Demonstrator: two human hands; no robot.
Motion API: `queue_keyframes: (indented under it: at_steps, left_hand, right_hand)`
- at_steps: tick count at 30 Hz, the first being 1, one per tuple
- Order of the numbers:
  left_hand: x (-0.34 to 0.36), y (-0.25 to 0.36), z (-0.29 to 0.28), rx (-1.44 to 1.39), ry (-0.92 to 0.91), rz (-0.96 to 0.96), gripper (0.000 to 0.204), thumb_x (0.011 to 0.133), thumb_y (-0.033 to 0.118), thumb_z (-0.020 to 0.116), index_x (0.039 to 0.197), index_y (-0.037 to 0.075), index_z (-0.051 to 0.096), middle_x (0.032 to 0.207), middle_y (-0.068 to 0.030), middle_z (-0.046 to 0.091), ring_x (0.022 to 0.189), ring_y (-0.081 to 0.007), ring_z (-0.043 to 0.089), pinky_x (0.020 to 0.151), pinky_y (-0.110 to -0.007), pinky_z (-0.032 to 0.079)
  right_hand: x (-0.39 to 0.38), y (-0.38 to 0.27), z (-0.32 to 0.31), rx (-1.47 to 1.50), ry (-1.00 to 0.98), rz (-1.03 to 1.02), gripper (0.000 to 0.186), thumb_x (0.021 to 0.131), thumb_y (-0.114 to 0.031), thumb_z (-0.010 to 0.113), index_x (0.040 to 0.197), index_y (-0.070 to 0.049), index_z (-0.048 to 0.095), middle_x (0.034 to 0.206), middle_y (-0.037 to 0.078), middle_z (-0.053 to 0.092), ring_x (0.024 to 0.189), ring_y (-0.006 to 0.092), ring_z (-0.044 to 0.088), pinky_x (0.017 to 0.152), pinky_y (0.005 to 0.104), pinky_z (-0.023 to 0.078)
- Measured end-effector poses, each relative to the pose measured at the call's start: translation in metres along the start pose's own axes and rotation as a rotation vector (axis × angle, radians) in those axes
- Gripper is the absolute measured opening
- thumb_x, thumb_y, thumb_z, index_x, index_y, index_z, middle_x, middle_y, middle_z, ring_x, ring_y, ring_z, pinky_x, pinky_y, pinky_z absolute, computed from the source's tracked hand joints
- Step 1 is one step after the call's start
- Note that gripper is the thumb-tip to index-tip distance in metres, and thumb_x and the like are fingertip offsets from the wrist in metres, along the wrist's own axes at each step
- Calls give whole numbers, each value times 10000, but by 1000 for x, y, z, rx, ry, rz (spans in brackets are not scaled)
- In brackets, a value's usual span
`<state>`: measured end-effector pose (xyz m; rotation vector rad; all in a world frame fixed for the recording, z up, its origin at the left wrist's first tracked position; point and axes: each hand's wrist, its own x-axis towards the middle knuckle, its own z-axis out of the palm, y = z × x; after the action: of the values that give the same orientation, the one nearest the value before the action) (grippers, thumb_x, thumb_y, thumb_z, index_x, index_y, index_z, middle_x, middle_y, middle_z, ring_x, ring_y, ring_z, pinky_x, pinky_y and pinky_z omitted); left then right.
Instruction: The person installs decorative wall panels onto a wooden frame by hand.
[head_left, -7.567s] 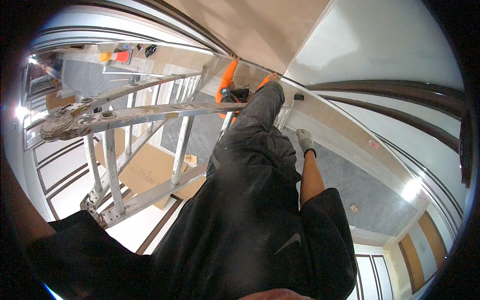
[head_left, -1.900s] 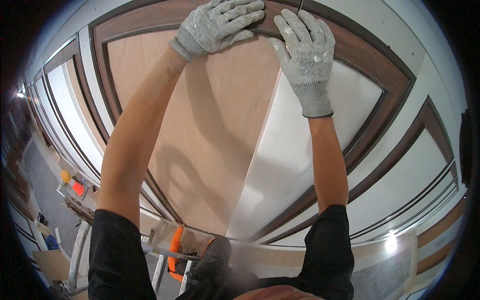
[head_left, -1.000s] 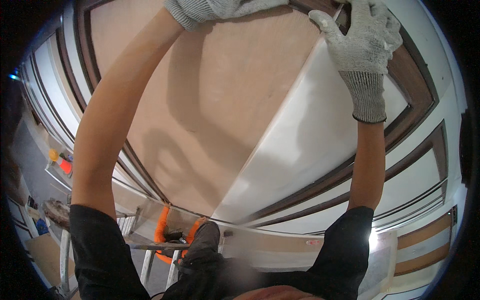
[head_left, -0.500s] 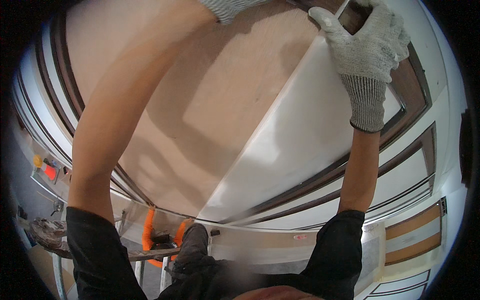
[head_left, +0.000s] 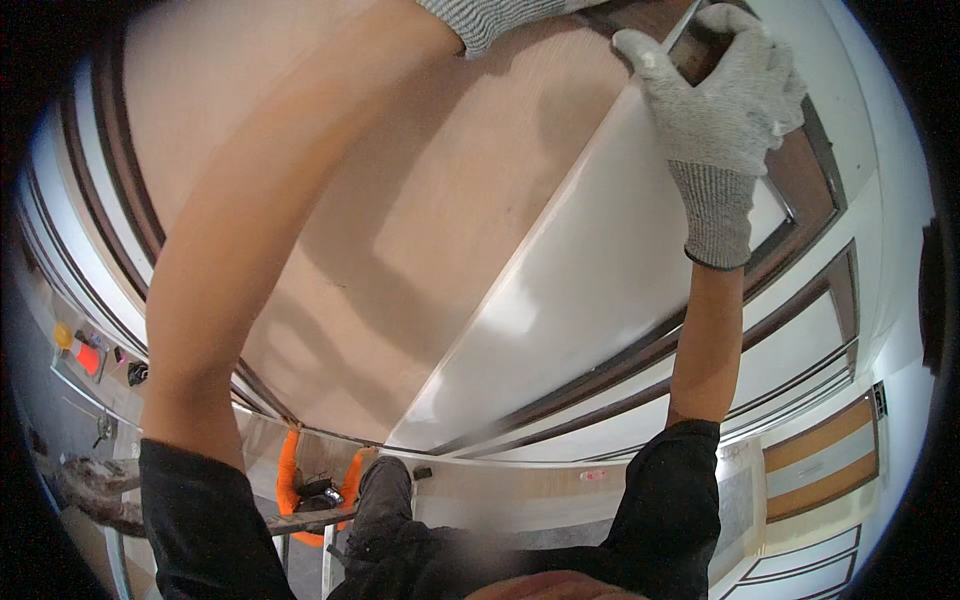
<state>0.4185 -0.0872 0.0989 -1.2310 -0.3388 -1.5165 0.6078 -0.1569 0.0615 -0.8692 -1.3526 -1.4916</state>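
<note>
My left hand reaches to the top edge in a grey knit glove. Only its cuff and a strip of glove show, and its fingers are hidden. My right hand, in a matching glove, rests at the upper right with thumb and forefinger spread. Between them show a dark brown trim board and a thin pale strip. The thumb tip lies by the top corner of a glossy white surface, which meets a tan wood-grain panel along a slanting straight edge.
Below, a person in orange sleeves is beside a ladder and a stained plank. Dark-edged white panels line the right. An orange cone stands on the grey floor at far left.
The view has shifted slightly, and a little more of my left glove shows. My right hand keeps about the same place on the trim, its forefinger a bit more curled.
</note>
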Motion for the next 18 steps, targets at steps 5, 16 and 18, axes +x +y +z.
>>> queue_keyframes:
  at_steps: [5,16,18]
  left_hand:
    - [12,9,2,-89,-137,-116,969,833,556,724,1590,89,338,1596,-234,368,1524,-387,277,1273,-541,173]
    - [24,7,-26,-167,-239,-132,899,875,520,708,1584,83,370,1602,-221,381,1525,-378,285,1272,-522,172]
    - [25,9,-29,-182,-230,-118,870,884,507,706,1570,72,391,1591,-224,397,1515,-381,303,1267,-523,185]
  right_hand:
    - [-7,18,5,-70,93,-238,632,720,-623,866,1106,-167,658,1010,-17,560,1001,242,533,882,470,385]
    - [-80,-37,-50,409,-157,-146,355,811,-383,826,1088,-229,667,1052,-8,582,1056,248,545,940,467,397]
    - [-100,-38,-44,426,-200,-167,320,821,-377,815,1060,-231,662,1028,-17,584,1039,231,557,930,457,409]
